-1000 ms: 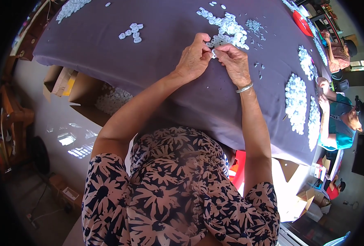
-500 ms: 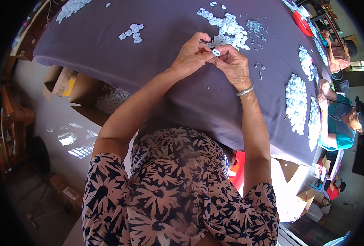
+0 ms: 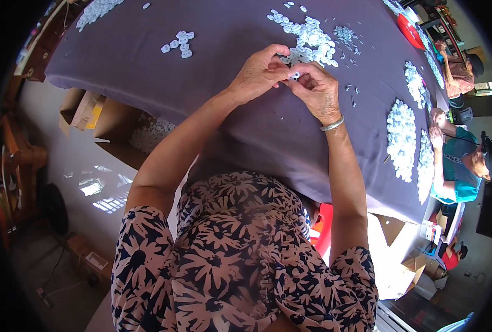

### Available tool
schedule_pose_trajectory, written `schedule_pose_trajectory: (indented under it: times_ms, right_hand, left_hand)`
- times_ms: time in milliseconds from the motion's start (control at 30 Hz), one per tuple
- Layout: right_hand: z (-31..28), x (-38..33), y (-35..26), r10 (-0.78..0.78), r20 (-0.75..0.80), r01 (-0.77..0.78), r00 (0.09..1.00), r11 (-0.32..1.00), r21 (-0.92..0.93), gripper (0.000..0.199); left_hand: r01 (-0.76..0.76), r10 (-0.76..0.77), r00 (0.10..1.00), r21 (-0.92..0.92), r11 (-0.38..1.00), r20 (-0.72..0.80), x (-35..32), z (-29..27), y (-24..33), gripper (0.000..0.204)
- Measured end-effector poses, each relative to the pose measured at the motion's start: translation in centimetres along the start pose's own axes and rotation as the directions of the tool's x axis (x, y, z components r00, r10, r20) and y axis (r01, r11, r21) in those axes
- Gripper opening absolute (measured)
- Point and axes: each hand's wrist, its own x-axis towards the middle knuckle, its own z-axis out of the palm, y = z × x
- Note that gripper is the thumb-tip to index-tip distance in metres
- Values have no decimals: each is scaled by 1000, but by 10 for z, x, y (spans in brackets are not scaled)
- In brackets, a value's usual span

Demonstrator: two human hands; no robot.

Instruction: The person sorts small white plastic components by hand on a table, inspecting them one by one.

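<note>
Above the dark tablecloth point(image 3: 213, 50), my left hand point(image 3: 260, 76) and my right hand point(image 3: 318, 91) meet fingertip to fingertip. Pinched between them is a small white oval plastic piece with two holes point(image 3: 296, 76); fingers cover part of it. Both hands are closed on it, and whether a smaller part is also held I cannot tell. Just beyond my fingers lies a heap of similar white pieces point(image 3: 312, 39). To the right of that heap are many tiny grey metal screw-like pins point(image 3: 345, 36). A small group of white pieces point(image 3: 184, 47) sits off to the left.
More white piles lie at the far left point(image 3: 96, 14) and at the right point(image 3: 401, 138). A red container point(image 3: 411, 32) stands at the far right. Other people sit along the right, one in a teal shirt point(image 3: 462, 166). Below the table's left edge, a cardboard box point(image 3: 121, 130) holds white pieces.
The white piece has turned between my fingertips and shows less of its face. My hands have shifted very slightly to the right and remain together.
</note>
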Motion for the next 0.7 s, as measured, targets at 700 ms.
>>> schedule_pose_trajectory:
  times_ms: [700]
  right_hand:
    - [-1, -1, -3, -228, 261, 331, 938, 811, -482, 22]
  left_hand:
    - [-77, 61, 993, 156, 985, 102, 1, -6, 0, 47]
